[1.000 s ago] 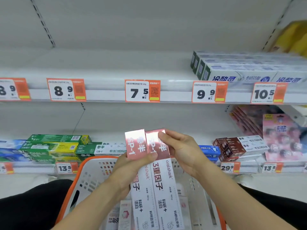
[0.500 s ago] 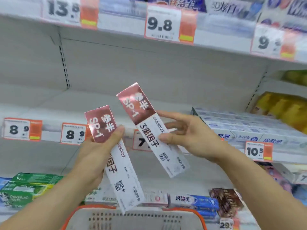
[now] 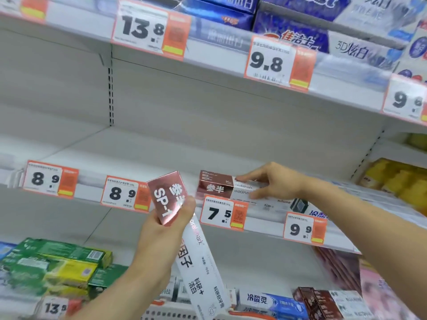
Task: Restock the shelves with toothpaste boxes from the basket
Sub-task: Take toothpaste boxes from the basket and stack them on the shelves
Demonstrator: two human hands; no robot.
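My left hand [image 3: 159,241] grips one pink-and-white toothpaste box [image 3: 201,273], held upright and tilted in front of the shelf edge. A second toothpaste box [image 3: 216,184] of the same kind lies lengthwise on the middle shelf [image 3: 138,153], just above the 7.5 price tag [image 3: 221,213]. My right hand [image 3: 272,181] holds that one, fingers on its top and thumb at its front. The orange-rimmed basket [image 3: 171,314] shows only as a strip at the bottom edge.
The middle shelf also carries white-and-blue boxes [image 3: 318,213] and yellow boxes [image 3: 397,179] to the right. Blue boxes [image 3: 288,31] fill the top shelf. The lower shelf has green and yellow boxes [image 3: 57,257] on its left and dark brown boxes [image 3: 323,301] on its right.
The view has tilted upward. My right hand carried its box up and right and laid it flat on the middle shelf. My left hand rose slightly with its box.
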